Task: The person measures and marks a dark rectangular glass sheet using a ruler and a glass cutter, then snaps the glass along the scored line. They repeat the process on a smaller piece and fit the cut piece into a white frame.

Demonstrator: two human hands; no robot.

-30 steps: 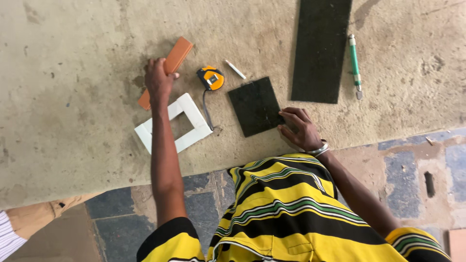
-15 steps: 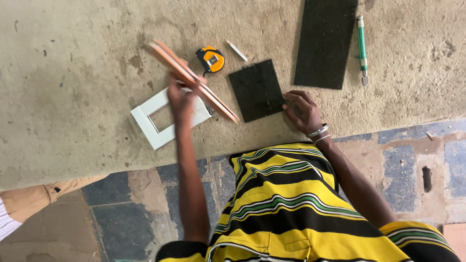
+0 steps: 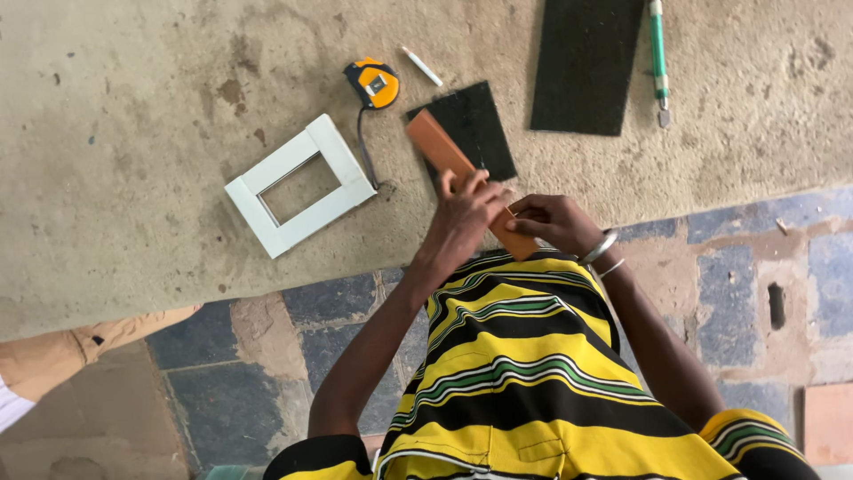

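Observation:
A long orange-brown wooden strip (image 3: pixel 442 151) lies slantwise over a small black square sheet (image 3: pixel 477 124) on the grey felt-covered table (image 3: pixel 133 133). My left hand (image 3: pixel 465 216) grips the strip near its middle. My right hand (image 3: pixel 551 220) holds the strip's near end at the table edge; a metal bangle circles that wrist. A white rectangular frame (image 3: pixel 299 185) rests to the left of both hands.
A yellow tape measure (image 3: pixel 373 83) and a small white stick (image 3: pixel 421 65) lie behind the black square. A larger black sheet (image 3: pixel 586 62) and a green-handled tool (image 3: pixel 658 53) sit at the far right. Another person's beige-clad limb (image 3: pixel 53 356) shows at lower left above the tiled floor.
My left hand carried the wooden strip from beside the white frame rightward onto the black square. My right hand left the black square and took the strip's near end.

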